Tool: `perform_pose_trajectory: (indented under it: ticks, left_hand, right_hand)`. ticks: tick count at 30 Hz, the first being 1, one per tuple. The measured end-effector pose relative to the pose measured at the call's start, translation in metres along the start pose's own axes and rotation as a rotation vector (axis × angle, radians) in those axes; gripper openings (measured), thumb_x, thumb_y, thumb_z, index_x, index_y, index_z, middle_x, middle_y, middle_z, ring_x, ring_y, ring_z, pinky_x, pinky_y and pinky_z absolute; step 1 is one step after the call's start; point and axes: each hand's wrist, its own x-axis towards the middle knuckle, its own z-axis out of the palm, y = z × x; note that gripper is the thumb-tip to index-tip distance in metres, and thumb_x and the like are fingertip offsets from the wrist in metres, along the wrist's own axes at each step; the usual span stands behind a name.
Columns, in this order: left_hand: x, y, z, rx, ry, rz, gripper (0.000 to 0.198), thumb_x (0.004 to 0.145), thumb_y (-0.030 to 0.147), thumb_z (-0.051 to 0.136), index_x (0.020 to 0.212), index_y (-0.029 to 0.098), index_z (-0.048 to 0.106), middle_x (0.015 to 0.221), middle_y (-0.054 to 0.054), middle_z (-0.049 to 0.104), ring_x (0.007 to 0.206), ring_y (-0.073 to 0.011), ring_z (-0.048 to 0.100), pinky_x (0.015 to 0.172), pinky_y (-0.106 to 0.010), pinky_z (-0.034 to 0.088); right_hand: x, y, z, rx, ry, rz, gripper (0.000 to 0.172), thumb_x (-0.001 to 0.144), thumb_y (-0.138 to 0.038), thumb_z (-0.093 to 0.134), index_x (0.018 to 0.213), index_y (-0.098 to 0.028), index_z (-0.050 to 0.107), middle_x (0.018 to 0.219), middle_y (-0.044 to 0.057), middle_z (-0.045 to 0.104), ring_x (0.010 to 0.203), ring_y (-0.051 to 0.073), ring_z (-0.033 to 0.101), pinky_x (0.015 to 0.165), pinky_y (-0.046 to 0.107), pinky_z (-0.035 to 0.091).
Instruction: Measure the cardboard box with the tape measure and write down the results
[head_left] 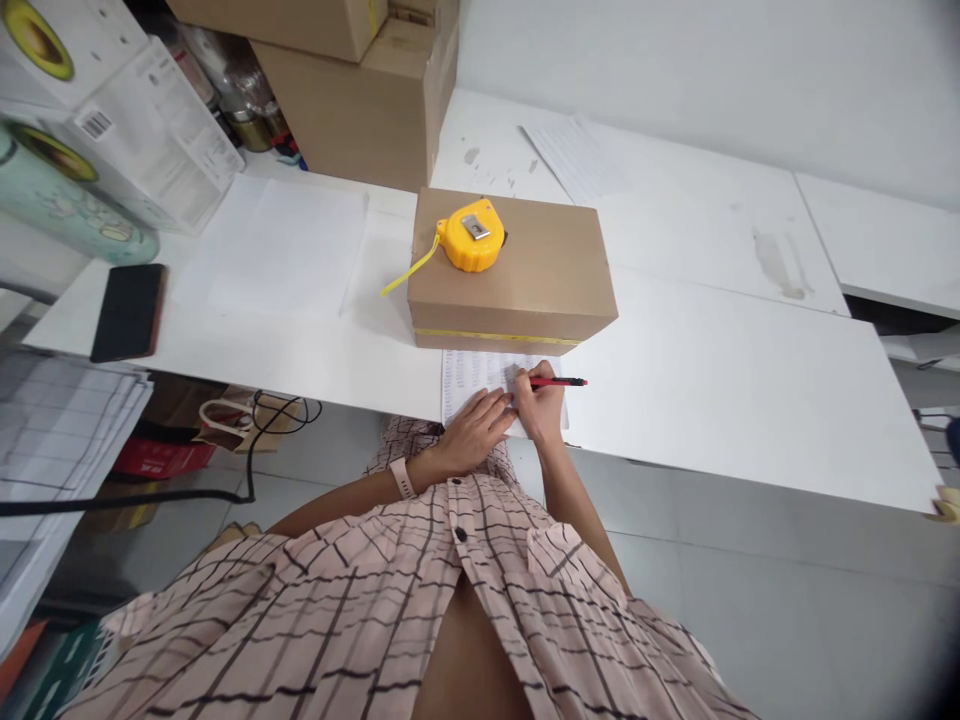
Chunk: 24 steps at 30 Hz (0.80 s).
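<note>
A sheet of printed paper (pixel 469 372) lies at the front edge of the white table, partly hidden under both hands. My left hand (pixel 474 432) rests flat on it with the fingers stretched out. Held in my right hand (pixel 540 405) is a red and black pen (pixel 562 381), its tip on or close to the sheet and hidden by the fingers. Just beyond the paper stands a closed brown cardboard box (pixel 547 260) with a yellow band along its near side. On top of that box sits a yellow tape measure (pixel 474 237) with a yellow strap hanging to the left.
White sheets (pixel 277 245) and a dark phone (pixel 129 312) lie on the table's left part. Larger cardboard boxes (pixel 352 110), white cartons (pixel 150 130) and a mint bottle (pixel 67 205) stand behind. Another paper (pixel 574 155) is near the wall. A black cable (pixel 251 470) hangs lower left.
</note>
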Motion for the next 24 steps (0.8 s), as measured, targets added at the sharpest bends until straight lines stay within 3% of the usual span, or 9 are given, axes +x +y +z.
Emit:
perform_pose_trajectory:
  ticks: [6, 16, 21, 24]
  left_hand:
    - [0.0, 0.0, -0.001, -0.039, -0.024, -0.005, 0.042, 0.104, 0.031, 0.047, 0.139, 0.01, 0.056, 0.147, -0.02, 0.056, 0.145, -0.0287, 0.045, 0.123, -0.049, 0.032]
    - [0.001, 0.0, -0.002, 0.027, -0.008, 0.003, 0.041, 0.105, 0.033, 0.045, 0.137, 0.011, 0.058, 0.144, -0.018, 0.059, 0.142, -0.0295, 0.048, 0.121, -0.049, 0.036]
    - [0.002, 0.001, -0.004, 0.014, 0.005, -0.001, 0.038, 0.104, 0.032, 0.048, 0.134, 0.011, 0.059, 0.146, -0.018, 0.058, 0.143, -0.029, 0.048, 0.121, -0.049, 0.037]
    - [0.001, 0.001, -0.003, -0.013, 0.008, -0.006, 0.038, 0.102, 0.03, 0.053, 0.135, 0.011, 0.057, 0.146, -0.019, 0.057, 0.144, -0.0281, 0.047, 0.121, -0.049, 0.036]
  right_hand:
    - [-0.001, 0.0, 0.0, 0.0, -0.007, -0.006, 0.025, 0.086, -0.029, 0.057, 0.068, -0.025, 0.04, 0.06, -0.007, 0.042, 0.059, 0.012, 0.042, 0.062, 0.029, 0.036]
    - [0.0, 0.001, 0.001, 0.014, 0.004, -0.01, 0.026, 0.085, -0.031, 0.058, 0.068, -0.025, 0.04, 0.059, -0.008, 0.04, 0.058, 0.012, 0.04, 0.061, 0.028, 0.035]
    - [-0.005, 0.0, -0.01, 0.031, 0.19, 0.021, 0.029, 0.089, -0.037, 0.058, 0.071, -0.024, 0.04, 0.065, -0.006, 0.042, 0.063, 0.013, 0.044, 0.064, 0.027, 0.039]
    - [-0.009, 0.005, -0.028, -0.04, 0.243, -0.038, 0.02, 0.092, -0.041, 0.057, 0.086, -0.023, 0.05, 0.082, -0.001, 0.055, 0.074, 0.015, 0.053, 0.073, 0.031, 0.045]
